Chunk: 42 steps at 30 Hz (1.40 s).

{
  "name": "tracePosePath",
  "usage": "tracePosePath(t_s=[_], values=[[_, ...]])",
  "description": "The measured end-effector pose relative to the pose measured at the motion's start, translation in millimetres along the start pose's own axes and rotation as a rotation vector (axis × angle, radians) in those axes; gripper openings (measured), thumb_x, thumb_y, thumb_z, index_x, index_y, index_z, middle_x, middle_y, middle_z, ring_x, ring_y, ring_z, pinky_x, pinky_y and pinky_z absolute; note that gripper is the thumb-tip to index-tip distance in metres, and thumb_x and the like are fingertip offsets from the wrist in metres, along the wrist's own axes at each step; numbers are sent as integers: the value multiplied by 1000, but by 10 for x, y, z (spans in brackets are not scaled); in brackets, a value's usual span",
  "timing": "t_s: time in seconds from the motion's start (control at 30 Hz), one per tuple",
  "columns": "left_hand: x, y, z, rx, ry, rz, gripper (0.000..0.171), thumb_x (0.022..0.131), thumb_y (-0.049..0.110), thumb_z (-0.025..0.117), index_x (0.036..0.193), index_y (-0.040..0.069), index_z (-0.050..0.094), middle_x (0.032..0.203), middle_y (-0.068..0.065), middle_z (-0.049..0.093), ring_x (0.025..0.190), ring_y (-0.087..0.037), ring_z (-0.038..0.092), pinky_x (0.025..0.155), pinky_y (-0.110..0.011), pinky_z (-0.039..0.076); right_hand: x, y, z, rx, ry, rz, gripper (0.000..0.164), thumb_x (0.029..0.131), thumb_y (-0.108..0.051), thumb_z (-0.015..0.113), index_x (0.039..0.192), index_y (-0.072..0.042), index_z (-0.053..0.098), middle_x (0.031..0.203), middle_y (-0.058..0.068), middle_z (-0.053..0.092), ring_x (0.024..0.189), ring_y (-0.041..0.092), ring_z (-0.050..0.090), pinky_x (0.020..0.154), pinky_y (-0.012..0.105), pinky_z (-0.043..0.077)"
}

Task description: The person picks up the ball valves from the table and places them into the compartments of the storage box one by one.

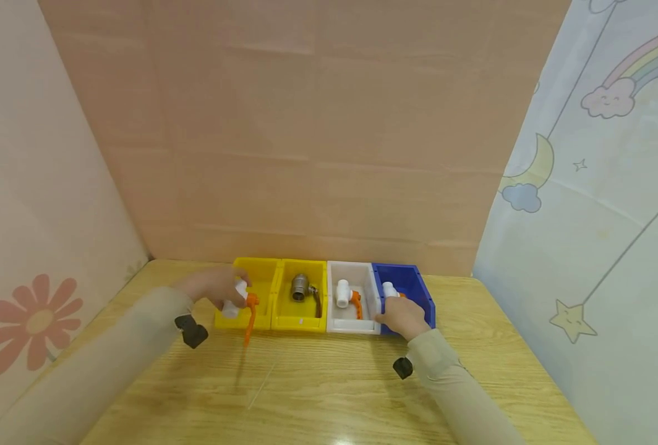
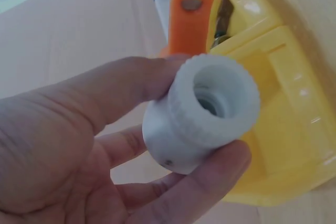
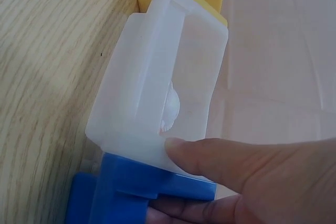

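Observation:
My left hand [image 1: 215,285] grips a white plastic ball valve [image 2: 202,114] with an orange lever [image 2: 190,14], over the leftmost yellow bin [image 1: 262,266]. In the left wrist view its ribbed open end faces the camera, thumb on one side and fingers on the other. My right hand [image 1: 404,316] is at the front of the blue bin [image 1: 425,303]. Its thumb touches the white bin's rim [image 3: 184,169], while the other fingers dip inside the blue bin, partly hidden; I cannot tell what they hold. A similar white valve [image 1: 389,289] shows just beyond them.
The second yellow bin [image 1: 284,266] contains a metal valve [image 1: 300,288]. In the white bin [image 1: 333,267] lies another white valve [image 1: 342,293] with an orange lever. The bins stand in a row on a wooden table [image 1: 318,389], before a pinkish backdrop [image 1: 307,136].

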<state>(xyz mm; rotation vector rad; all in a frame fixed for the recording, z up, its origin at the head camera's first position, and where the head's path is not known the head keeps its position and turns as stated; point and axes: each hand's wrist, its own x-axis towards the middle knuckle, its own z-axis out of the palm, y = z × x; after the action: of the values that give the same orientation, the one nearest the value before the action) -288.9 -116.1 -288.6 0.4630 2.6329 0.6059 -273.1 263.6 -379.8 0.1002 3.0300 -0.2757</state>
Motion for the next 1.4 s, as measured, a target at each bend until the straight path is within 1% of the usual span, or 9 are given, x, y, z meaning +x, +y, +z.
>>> tracePosePath(t_s=[0.27, 0.37, 0.5, 0.7, 0.83, 0.9, 1.07, 1.23, 1.4], values=[[176, 85, -309, -146, -26, -18, 55, 86, 13, 72, 133, 0, 48, 119, -25, 49, 93, -28, 61, 73, -33, 58, 6, 9, 11, -7, 5, 8, 35, 85, -39, 72, 90, -5, 64, 75, 6, 59, 65, 22, 56, 55, 37, 46], [230, 124, -414, -138, -55, -23, 56, 88, 13, 69, 137, 0, 44, 123, -26, 47, 94, -27, 62, 75, -33, 58, 8, 8, 14, -12, 9, 5, 35, 85, -39, 72, 89, -5, 64, 74, 6, 59, 64, 22, 55, 54, 37, 46], [273, 178, -554, -97, -49, -52, 54, 89, 15, 68, 137, 4, 45, 130, -25, 45, 96, -27, 64, 78, -33, 58, 10, 7, 22, -11, 3, 1, 33, 86, -38, 71, 89, -5, 64, 73, 5, 58, 63, 21, 55, 53, 35, 45], [299, 278, -714, -137, -54, -78, 53, 92, 10, 63, 139, 2, 41, 137, -28, 39, 109, -34, 57, 87, -38, 55, -6, 6, 16, -7, -7, 3, 34, 86, -38, 71, 89, -5, 64, 73, 5, 58, 63, 21, 55, 53, 34, 44], [331, 322, -769, -150, -16, -91, 51, 92, 7, 62, 139, 5, 42, 139, -28, 36, 108, -34, 55, 89, -40, 54, -10, 5, 5, -10, -8, 6, 34, 86, -38, 71, 90, -5, 64, 74, 5, 58, 64, 21, 55, 54, 35, 45], [395, 307, -801, -117, 12, -120, 51, 91, 10, 65, 138, 9, 45, 136, -25, 40, 99, -32, 57, 80, -37, 56, -11, 5, 2, -11, -11, 9, 34, 86, -38, 71, 91, -4, 64, 74, 5, 59, 64, 21, 55, 55, 35, 45], [652, 220, -828, -3, 61, -165, 48, 87, 16, 71, 132, 15, 54, 129, -19, 50, 80, -26, 55, 59, -29, 51, -17, 8, 11, -8, -16, 14, 35, 86, -38, 71, 92, -4, 64, 75, 5, 59, 65, 21, 55, 55, 35, 45], [843, 166, -707, 25, 111, -167, 50, 83, 10, 75, 130, 10, 58, 135, -18, 51, 101, -30, 55, 70, -31, 54, -21, 7, 24, -13, -21, 13, 35, 87, -38, 71, 92, -4, 63, 75, 5, 58, 65, 21, 55, 55, 34, 45], [925, 133, -552, 126, 141, -158, 48, 83, 10, 76, 128, 6, 60, 135, -18, 54, 114, -32, 55, 85, -38, 55, -24, 9, 34, -7, -22, 11, 36, 87, -38, 71, 92, -4, 64, 76, 5, 58, 65, 21, 55, 56, 35, 45]])
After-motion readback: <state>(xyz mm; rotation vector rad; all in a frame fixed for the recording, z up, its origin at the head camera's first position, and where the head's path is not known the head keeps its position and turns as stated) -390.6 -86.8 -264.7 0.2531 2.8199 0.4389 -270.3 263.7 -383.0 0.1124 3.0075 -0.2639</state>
